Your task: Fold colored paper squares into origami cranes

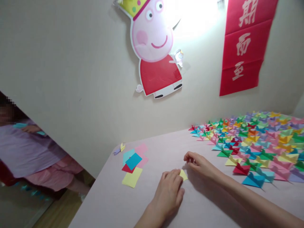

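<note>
My left hand (pixel 169 186) rests on the table with its fingers bent together over a small piece of yellow paper (pixel 183 175). Only one pale corner of that paper shows past the fingertips; how it is folded is hidden. Just beyond it on the right, my right hand (pixel 195 161) hovers over the table. Its fingers curl loosely, the thumb stands a little apart, and I see nothing between them. Loose paper squares lie farther left: a blue one (pixel 133 161) over red, light blue and pink ones, with a yellow one (pixel 132 178) in front.
Rows of colourful folded paper cranes (pixel 258 145) cover the table's right side. Two small folded pieces (pixel 119 149) sit at the far left corner of the table (pixel 102 199). A wall with a pig cutout (pixel 159 74) and red banner (pixel 244 57) stands behind. Another person (pixel 30 152) appears at left.
</note>
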`<state>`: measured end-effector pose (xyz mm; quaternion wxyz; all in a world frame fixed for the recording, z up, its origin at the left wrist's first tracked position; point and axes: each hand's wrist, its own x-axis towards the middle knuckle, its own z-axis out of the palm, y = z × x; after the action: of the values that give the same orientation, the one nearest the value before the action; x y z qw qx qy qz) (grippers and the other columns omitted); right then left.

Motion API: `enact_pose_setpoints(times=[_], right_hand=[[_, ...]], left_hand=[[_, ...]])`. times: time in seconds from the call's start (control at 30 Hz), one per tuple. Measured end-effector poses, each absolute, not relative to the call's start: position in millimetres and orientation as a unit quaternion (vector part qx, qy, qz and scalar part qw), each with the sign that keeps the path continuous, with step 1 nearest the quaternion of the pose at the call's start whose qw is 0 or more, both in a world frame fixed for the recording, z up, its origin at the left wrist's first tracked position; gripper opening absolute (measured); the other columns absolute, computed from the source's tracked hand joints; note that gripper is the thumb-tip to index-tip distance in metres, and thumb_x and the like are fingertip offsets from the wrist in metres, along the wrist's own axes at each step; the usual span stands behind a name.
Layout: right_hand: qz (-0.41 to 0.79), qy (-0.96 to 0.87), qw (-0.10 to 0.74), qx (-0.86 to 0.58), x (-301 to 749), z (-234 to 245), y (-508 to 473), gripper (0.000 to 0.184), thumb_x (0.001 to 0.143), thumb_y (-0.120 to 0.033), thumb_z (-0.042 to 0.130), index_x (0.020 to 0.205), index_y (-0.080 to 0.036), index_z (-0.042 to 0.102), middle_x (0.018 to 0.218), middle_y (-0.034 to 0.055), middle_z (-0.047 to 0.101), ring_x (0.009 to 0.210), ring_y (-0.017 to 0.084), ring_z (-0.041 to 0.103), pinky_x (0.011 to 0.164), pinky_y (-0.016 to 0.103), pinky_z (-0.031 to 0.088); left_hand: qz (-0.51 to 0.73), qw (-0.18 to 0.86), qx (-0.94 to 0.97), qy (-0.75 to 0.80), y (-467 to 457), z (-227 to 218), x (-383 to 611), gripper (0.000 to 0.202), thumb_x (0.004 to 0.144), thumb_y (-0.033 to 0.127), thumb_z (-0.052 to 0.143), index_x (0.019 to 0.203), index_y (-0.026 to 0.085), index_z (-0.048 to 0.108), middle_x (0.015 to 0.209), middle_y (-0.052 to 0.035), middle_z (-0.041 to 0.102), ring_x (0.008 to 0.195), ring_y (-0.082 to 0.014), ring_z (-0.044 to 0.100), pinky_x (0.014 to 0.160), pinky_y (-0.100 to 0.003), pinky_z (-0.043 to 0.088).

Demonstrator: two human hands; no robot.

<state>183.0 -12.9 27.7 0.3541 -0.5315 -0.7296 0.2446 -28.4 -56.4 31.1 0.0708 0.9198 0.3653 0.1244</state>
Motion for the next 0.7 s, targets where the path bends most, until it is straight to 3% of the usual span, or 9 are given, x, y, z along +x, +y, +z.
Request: enact_pose_setpoints(times=[0.2,0.43,0.7], right_hand=[[0.189,-0.781,0.273,-0.530,197.1,51.4,-35.4,0.027,0.071,0.000,0.049,0.083,-0.021,0.061,0.090,0.0051,0.069,0.088,0.021,0.060,0.080,0.033,0.048],[0.186,-0.799,0.225,-0.525,173.8,43.6,-49.4,0.024,0.073,-0.002,0.054,0.083,-0.020,0.068,0.096,0.0075,0.071,0.095,0.025,0.058,0.086,0.036,0.046],[0.215,-0.786,0.246,-0.525,168.6,21.3,-26.5,0.025,0.073,-0.005,0.053,0.079,-0.020,0.071,0.087,0.0056,0.070,0.092,0.023,0.057,0.085,0.034,0.044]], left_hand=[[0.048,0.068,0.874,0.478,-59.3,38.5,-10.6,0.016,0.090,0.016,0.055,0.105,0.020,0.060,0.110,-0.0062,0.058,0.101,-0.0244,0.053,0.090,-0.039,0.044],[0.135,0.056,0.873,0.465,-44.0,26.9,-7.2,0.006,0.089,0.019,0.062,0.094,0.019,0.059,0.111,-0.0059,0.058,0.104,-0.0243,0.052,0.090,-0.037,0.043],[0.173,0.081,0.894,0.406,-29.4,16.2,-11.1,0.020,0.083,0.020,0.070,0.097,0.020,0.056,0.104,-0.0026,0.060,0.095,-0.0225,0.053,0.085,-0.036,0.044]])
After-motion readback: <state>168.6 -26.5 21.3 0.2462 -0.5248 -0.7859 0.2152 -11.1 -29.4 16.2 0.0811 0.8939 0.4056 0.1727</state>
